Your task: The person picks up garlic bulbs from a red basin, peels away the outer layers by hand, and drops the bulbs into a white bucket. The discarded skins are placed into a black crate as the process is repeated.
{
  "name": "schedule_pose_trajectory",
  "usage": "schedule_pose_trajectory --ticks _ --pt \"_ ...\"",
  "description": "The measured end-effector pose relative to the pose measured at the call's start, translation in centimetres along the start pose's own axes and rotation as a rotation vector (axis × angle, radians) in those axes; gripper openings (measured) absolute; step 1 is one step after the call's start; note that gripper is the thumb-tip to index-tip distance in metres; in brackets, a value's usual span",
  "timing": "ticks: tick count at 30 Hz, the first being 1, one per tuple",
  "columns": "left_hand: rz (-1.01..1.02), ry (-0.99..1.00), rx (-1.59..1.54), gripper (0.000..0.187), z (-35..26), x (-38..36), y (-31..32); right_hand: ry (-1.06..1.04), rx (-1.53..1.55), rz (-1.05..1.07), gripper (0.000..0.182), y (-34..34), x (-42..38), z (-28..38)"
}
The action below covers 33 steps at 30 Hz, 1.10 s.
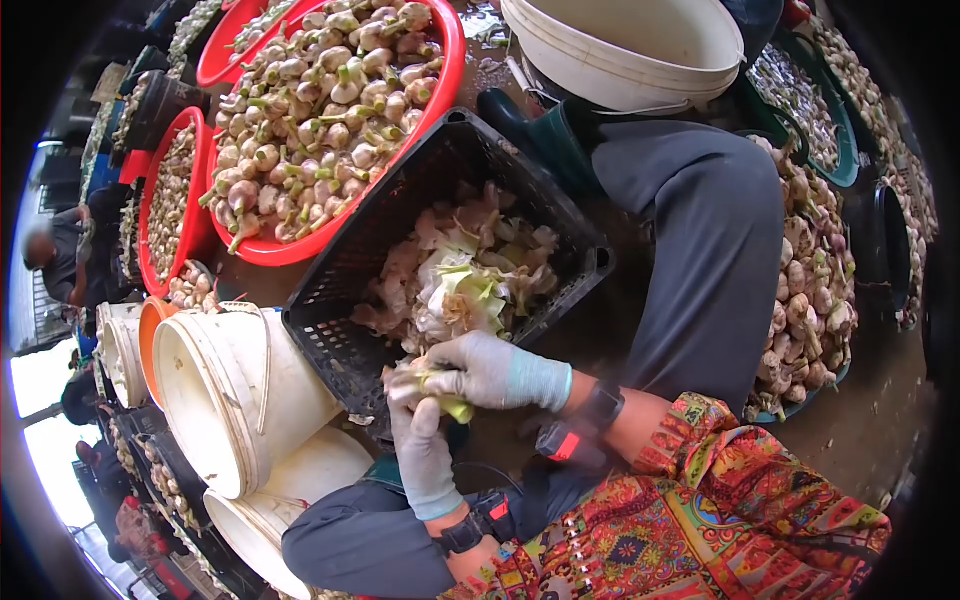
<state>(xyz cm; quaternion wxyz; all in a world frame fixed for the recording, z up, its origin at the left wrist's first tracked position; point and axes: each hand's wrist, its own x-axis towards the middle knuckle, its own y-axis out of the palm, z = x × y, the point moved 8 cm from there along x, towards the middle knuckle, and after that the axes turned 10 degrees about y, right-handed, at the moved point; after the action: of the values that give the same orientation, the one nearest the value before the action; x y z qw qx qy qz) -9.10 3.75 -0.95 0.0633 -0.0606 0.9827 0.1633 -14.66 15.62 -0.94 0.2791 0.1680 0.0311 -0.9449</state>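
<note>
Over the near edge of a black crate (535, 180), my two gloved hands meet around a garlic bulb with a green stalk. My left hand (425, 460), the lower one, is closed around the garlic (457, 408), its thumb pointing up. From the right, my right hand (495, 372) pinches the same garlic, its fingers bent against the stalk and slightly blurred. The bulb is mostly hidden between the fingers. Peeled skins and leaves (455, 270) are heaped inside the crate, just beyond my hands.
A red tub (455, 60) of garlic bulbs stands behind the crate. White buckets (290, 360) stand at the left, another white bucket (610, 60) at the top. Beyond my raised knee lies a garlic pile (810, 300). A person (65, 255) is at the far left.
</note>
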Motion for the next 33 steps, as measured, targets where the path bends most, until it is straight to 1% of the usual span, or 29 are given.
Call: schedule_pose_trajectory --ticks 1,2,5,6,8,9,10,11,12,13,14,15,16,17,18,19,20,21,22,23,24,25,26,27,28,29,31,32,33 --pt "0.010 -0.086 -0.025 0.063 1.3 -0.3 -0.8 -0.057 -0.128 -0.001 0.030 0.3 0.0 0.5" --pt "0.021 -0.167 -0.053 0.063 2.4 -0.6 -1.4 -0.046 -0.126 0.000 0.030 0.3 0.3 0.2" --pt "-0.006 -0.137 -0.090 0.062 1.4 0.1 -0.4 -0.024 0.009 0.009 0.033 0.4 0.9 -0.5" --pt "-0.017 -0.122 -0.110 0.063 1.0 0.3 -0.3 -0.026 0.114 -0.031 0.036 -0.1 1.0 -0.5" --pt "0.014 -0.101 -0.124 0.062 0.6 0.1 -0.3 -0.012 0.080 -0.129 0.036 -0.8 2.7 -2.8" --pt "-0.011 -0.107 -0.178 0.060 0.7 0.0 -0.6 -0.061 0.091 -0.220 0.035 -1.1 2.7 -2.9" --pt "-0.035 -0.111 -0.232 0.059 0.8 -0.3 -1.2 0.096 0.063 -0.244 0.030 -2.1 2.5 -2.8" --pt "-0.056 -0.140 -0.266 0.060 1.7 -0.9 -3.3 0.086 0.298 -0.343 0.029 -3.7 3.2 -4.0" --pt "0.085 -0.118 -0.386 0.059 2.8 -1.5 -4.9 0.074 0.537 -0.435 0.027 -4.7 3.7 -5.3" --pt "-0.016 -0.108 -0.415 0.057 1.0 -1.5 -3.1 0.058 0.532 -0.429 0.027 -4.8 2.8 -3.5" --pt "-0.116 -0.097 -0.449 0.055 -0.7 -1.6 -1.2 0.049 0.374 -0.411 0.025 -4.7 1.7 -1.6" --pt "-0.190 -0.055 -0.400 0.054 -1.1 -1.4 -1.9 0.039 0.215 -0.396 0.024 -4.5 0.9 0.1" --pt "-0.264 -0.014 -0.355 0.053 -1.5 -1.2 -2.3 -0.137 0.079 -0.370 0.021 -3.6 0.8 0.9" --pt "-0.302 -0.001 -0.242 0.049 -2.0 -1.4 -2.5 -0.168 -0.027 -0.298 0.020 -2.6 0.6 1.5" --pt "-0.307 0.010 -0.250 0.049 -2.4 -1.3 -1.9 -0.192 -0.130 -0.220 0.019 -1.6 0.5 1.9" --pt "-0.243 -0.044 -0.133 0.046 -2.3 -1.2 -1.0 -0.197 -0.234 -0.115 0.018 -0.8 -0.1 3.1" --pt "-0.182 -0.099 -0.016 0.043 -1.9 -1.2 -0.4 -0.213 -0.235 -0.041 0.017 -0.2 -0.7 4.1" --pt "-0.029 -0.003 0.109 0.040 -0.1 -0.6 -0.9 -0.253 -0.247 -0.025 0.017 0.4 -0.8 4.1" --pt "0.016 -0.075 0.000 0.053 1.0 -0.9 -0.4 -0.288 -0.255 -0.010 0.017 0.9 -0.9 4.4" --pt "0.037 -0.064 -0.024 0.060 1.3 -0.8 -0.4 -0.238 -0.253 0.042 0.018 0.7 -0.8 4.1" --pt "0.062 -0.058 -0.047 0.067 1.1 -0.5 0.1 -0.238 -0.156 0.025 0.019 0.0 -0.7 3.7" --pt "0.069 -0.062 0.010 0.077 1.0 -0.1 0.5 -0.209 -0.073 0.036 0.023 -0.3 -0.4 2.8" --pt "0.060 -0.055 0.102 0.081 0.6 0.2 0.7 -0.182 0.011 0.043 0.027 -0.7 0.0 2.0" --pt "0.042 -0.086 0.068 0.083 0.2 0.3 1.3 -0.091 0.100 0.017 0.024 -1.4 0.3 1.5" --pt "0.024 -0.116 0.036 0.085 0.1 0.4 1.6 -0.185 0.154 -0.147 0.026 -2.5 0.5 1.1" --pt "-0.002 -0.121 -0.043 0.090 0.4 0.3 1.7 -0.155 0.230 -0.171 0.026 -2.9 1.4 -0.3" --pt "-0.011 -0.136 -0.107 0.091 0.6 0.2 1.6 -0.077 0.401 -0.204 0.025 -3.1 2.3 -2.1" --pt "-0.021 -0.133 -0.176 0.092 0.5 0.2 1.7 -0.073 0.404 -0.204 0.025 -3.0 2.5 -2.5" --pt "0.006 -0.110 -0.196 0.093 0.2 0.4 2.0 -0.033 0.523 -0.220 0.024 -3.1 2.7 -2.9"
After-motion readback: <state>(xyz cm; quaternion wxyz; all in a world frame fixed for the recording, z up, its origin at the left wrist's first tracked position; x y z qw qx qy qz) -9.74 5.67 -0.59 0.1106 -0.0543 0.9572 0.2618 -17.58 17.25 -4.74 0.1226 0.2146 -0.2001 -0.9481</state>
